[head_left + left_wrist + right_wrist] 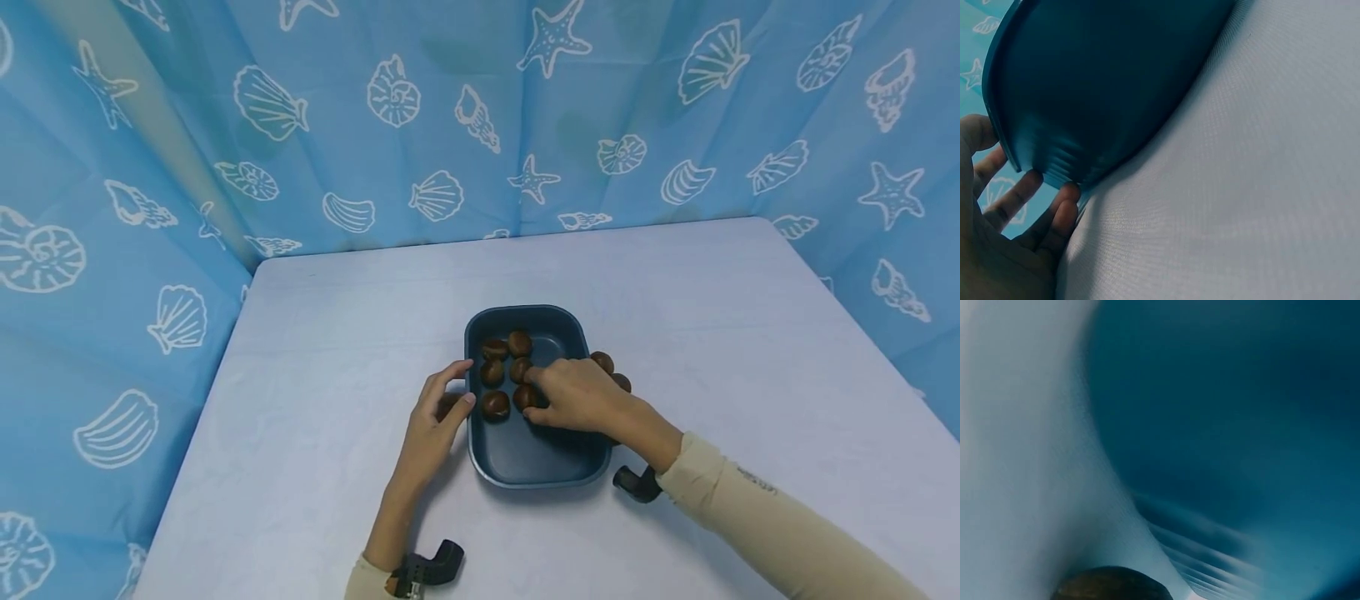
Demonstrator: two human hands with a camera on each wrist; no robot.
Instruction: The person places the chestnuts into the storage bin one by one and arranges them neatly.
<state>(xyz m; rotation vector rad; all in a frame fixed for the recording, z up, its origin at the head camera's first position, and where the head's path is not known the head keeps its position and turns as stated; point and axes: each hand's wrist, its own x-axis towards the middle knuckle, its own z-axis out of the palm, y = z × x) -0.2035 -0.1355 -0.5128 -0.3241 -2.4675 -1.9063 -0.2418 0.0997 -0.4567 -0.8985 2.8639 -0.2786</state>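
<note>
From my end I see the tray (pixel 517 460) on the table (pixel 337 375), the curtain (pixel 480 50) behind and to both sides. Six chestnuts (pixel 492 372) sit in the tray's left half, three per column, the nearest right one between the right hand's (pixel 573 393) thumb and finger. Other chestnuts (pixel 602 362) lie just right of the tray; the left hand (pixel 429 421) touches its left side.
</note>
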